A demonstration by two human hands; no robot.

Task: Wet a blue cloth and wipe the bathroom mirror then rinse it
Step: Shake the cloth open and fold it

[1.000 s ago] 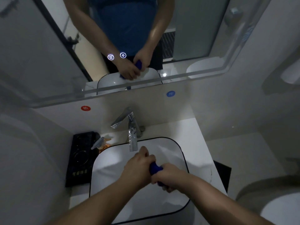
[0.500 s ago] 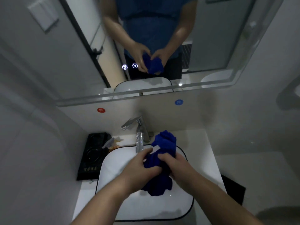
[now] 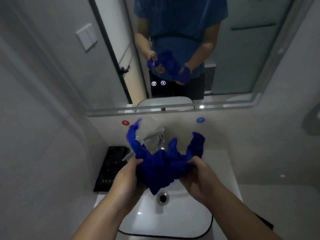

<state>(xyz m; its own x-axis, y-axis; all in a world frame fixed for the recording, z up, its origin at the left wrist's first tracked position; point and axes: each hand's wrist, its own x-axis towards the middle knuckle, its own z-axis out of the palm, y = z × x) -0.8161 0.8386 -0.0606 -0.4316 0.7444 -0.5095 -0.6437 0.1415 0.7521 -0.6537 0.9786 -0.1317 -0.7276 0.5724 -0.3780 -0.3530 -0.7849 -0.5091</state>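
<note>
Right above the sink point(image 3: 173, 222), your left hand point(image 3: 128, 172) and right hand point(image 3: 199, 172) each grip a bunched edge of the blue cloth point(image 3: 162, 165), so wetting seems done, while the mirror point(image 3: 242, 58) beyond awaits wiping, then the rinse.

Head-worn, downward, facing mirror point(image 3: 242, 54) over sink point(image 3: 187, 220)

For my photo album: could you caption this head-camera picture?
Left hand and right hand hold a crumpled blue cloth over the sink, below the mirror.
</note>
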